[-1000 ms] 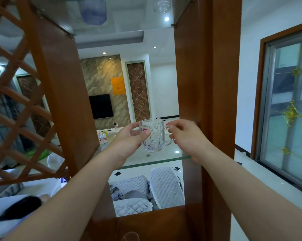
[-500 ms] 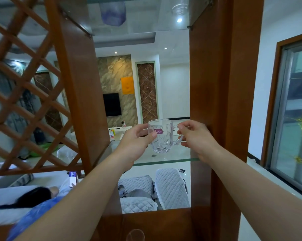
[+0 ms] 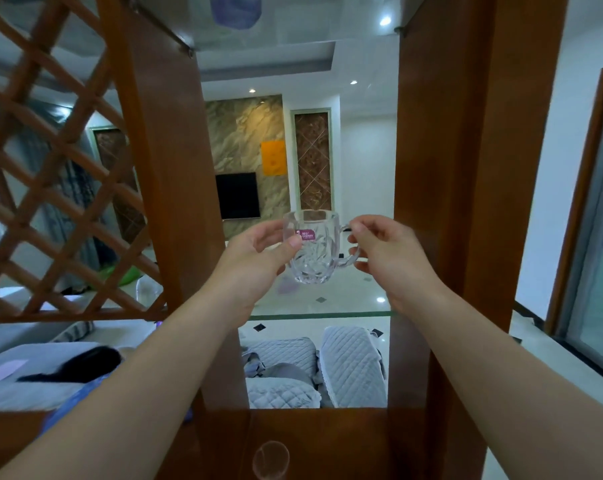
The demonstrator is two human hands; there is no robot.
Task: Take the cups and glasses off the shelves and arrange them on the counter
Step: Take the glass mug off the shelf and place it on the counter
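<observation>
Setting: wooden room divider with a glass shelf (image 3: 314, 315) spanning the open bay, a living room visible through it.
Left hand (image 3: 258, 261): closed on the body of the cut-glass mug (image 3: 310, 249), thumb pressed across the near wall beside the pink sticker (image 3: 305, 234), other fingers wrapped behind; this side carries the weight.
Right hand (image 3: 386, 254): pinched on the mug's handle (image 3: 352, 251), thumb and forefinger at its top loop, lower fingers curled beneath; it looks to steady and steer rather than lift.
Why two hands: judged, the patterned glass is slick and breakable, so the body grip supports while the handle grip stops it turning.
Mug position: upright, mouth up, empty, held clear above the glass shelf in the middle of the bay, touching neither wooden post (image 3: 449, 202).
Above: an upper glass shelf (image 3: 293, 26) bears a bluish cup (image 3: 236, 10), seen from beneath, not yet taken down.
Below: a round glass rim (image 3: 270, 459) shows faintly at the lower edge against the wooden ledge (image 3: 328, 441); whether it stands on the counter cannot be told.
Left: wooden lattice panel (image 3: 50, 168) closes that side.
Stage: judged, the mug is off its shelf and must next be drawn out between the posts and lowered.
Risk: knocking the handle on the right-hand post while withdrawing.
</observation>
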